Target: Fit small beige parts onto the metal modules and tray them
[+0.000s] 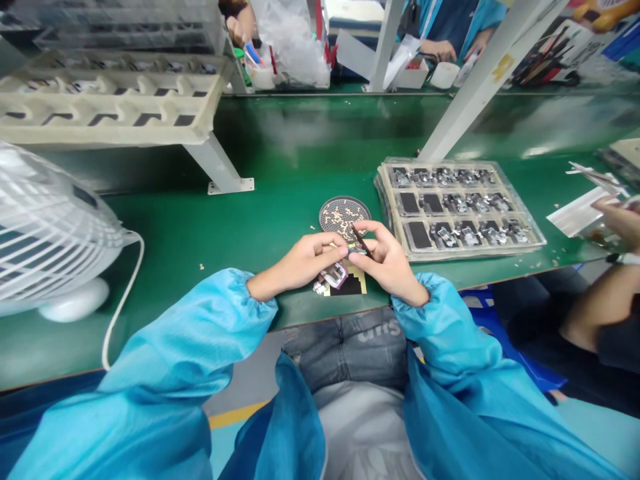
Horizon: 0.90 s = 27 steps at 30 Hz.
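Between the fingers of my left hand [313,261] is a small metal and plastic part [335,274] with a purplish edge; its exact kind is not clear. My right hand [387,260] is closed around dark tweezers [361,241], whose lower end meets the part near my left fingertips. Under both hands lies a yellow-edged pad with a black middle [350,285]. Just beyond my fingers, a round dark dish [344,212] holds many tiny beige pieces. My fingers partly hide the part and the tweezers' tips.
A clear compartment tray [537,241] with metal parts stands at right. A white fan [55,233] with its cord is at left, below a raised beige tray [115,133]. A slanted post [493,77] rises behind. Co-workers' hands [623,220] show at right and across the bench.
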Each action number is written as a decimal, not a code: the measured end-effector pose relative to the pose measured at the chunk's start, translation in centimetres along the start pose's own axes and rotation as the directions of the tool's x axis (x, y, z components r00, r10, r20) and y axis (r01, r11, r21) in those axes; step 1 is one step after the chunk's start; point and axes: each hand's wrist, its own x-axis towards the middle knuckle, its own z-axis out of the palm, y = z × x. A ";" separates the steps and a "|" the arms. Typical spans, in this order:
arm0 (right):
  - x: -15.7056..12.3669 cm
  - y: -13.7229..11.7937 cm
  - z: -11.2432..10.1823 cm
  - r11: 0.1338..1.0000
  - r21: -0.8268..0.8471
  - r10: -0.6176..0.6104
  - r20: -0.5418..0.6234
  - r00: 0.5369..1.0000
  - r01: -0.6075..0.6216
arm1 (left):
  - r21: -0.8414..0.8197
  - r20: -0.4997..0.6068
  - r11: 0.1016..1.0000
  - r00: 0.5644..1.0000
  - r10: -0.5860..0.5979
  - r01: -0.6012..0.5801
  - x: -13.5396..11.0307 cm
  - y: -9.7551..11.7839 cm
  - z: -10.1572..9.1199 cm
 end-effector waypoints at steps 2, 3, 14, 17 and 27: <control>0.1 -0.1 0.0 1.000 -0.021 0.003 -0.056 0.998 -0.004 | -0.003 -0.047 1.000 0.999 0.003 -0.003 0.0 0.2 0.1; 0.2 -0.1 0.0 0.998 -0.063 0.002 -0.098 0.995 -0.008 | 0.007 -0.078 1.000 0.997 0.007 -0.006 0.0 0.3 0.1; 0.0 -0.3 0.3 0.970 -0.240 -0.039 -0.269 0.963 -0.028 | -0.042 -0.294 0.999 0.955 -0.019 0.007 0.4 0.2 -0.6; 0.1 -0.4 0.3 0.962 -0.272 -0.045 -0.248 0.968 -0.025 | -0.013 -0.298 0.999 0.954 0.034 -0.039 0.3 0.1 -0.8; 0.5 -0.3 0.5 0.966 -0.251 -0.014 -0.272 0.962 -0.057 | 0.104 -0.281 0.991 0.954 0.107 -0.081 0.0 1.1 0.0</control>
